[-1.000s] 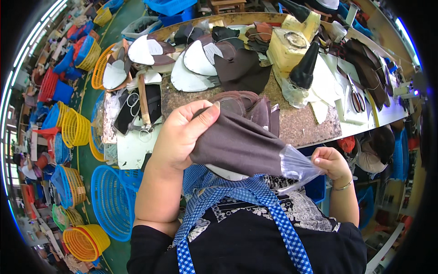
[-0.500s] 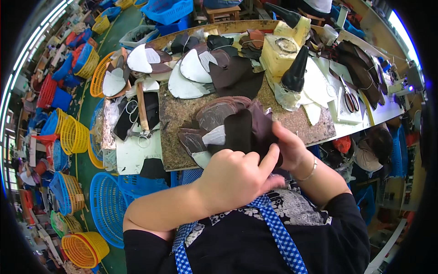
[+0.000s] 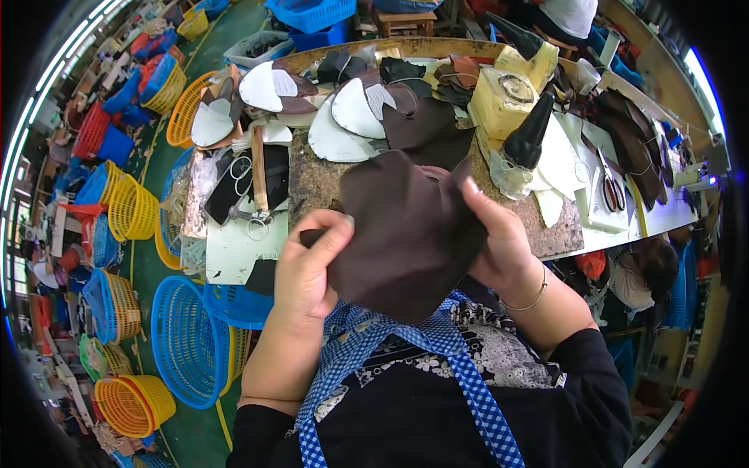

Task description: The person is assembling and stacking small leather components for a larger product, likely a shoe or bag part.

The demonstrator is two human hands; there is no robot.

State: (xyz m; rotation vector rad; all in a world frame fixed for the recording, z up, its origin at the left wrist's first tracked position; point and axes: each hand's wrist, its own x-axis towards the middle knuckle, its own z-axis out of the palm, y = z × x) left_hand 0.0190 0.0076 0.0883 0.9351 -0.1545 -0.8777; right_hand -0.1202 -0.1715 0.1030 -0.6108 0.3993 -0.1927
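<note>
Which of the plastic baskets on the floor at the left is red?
The red basket, far left near the top, beside a dark blue tub. The others on that side are blue, yellow or orange.

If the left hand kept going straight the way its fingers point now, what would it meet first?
The left hand points right, its fingers already pinching the dark brown leather piece. Past that, probably the right hand gripping the other edge, though depth is unclear.
</note>
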